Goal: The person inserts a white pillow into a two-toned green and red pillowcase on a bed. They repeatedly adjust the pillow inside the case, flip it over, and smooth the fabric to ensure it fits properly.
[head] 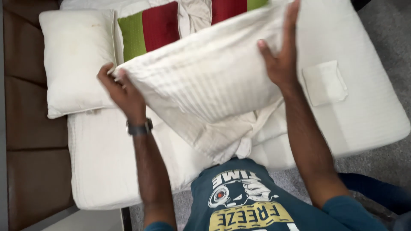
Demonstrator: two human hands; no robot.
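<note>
I hold a cream striped pillow [205, 72] up over a white mattress [364, 111]. My left hand [120, 87] grips the pillow's left corner, a dark watch on that wrist. My right hand [280, 55] presses flat against the pillow's right side, fingers pointing up. The loose open end of the pillowcase [231, 141] hangs down toward my chest.
A second white pillow [75, 55] lies at the left on the mattress beside a brown padded headboard [30, 128]. A red and green striped cloth [150, 28] and a beige cloth [195, 15] lie at the far side. A small folded white cloth [325, 81] rests at right. Grey carpet surrounds the bed.
</note>
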